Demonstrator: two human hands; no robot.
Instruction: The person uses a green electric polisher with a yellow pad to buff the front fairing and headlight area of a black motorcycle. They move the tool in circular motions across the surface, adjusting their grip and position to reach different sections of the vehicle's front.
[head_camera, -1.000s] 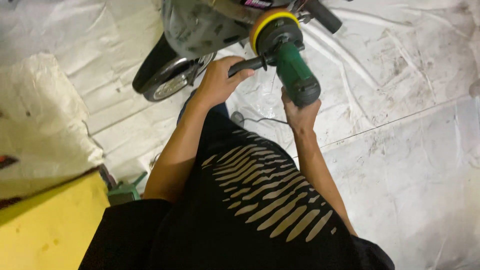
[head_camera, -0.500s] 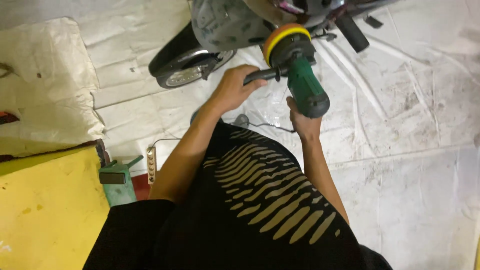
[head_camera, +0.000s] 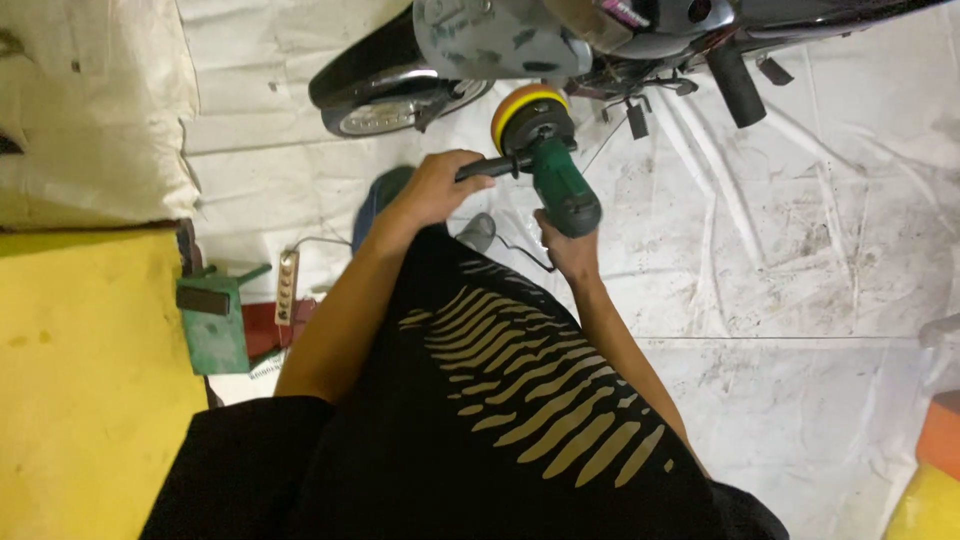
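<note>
Overhead, a motorcycle fills the upper middle of the frame, its glossy grey bodywork and black tyre standing on a scuffed white floor sheet. At left lies a flat yellow slab, with a green metal box beside it. Just below the bodywork sits the green polisher, its round yellow foam pad turned toward the bike. The left hand is wrapped around the black side handle, steadying it; the right hand has its grip closed round the rear of the polisher's body.
</note>
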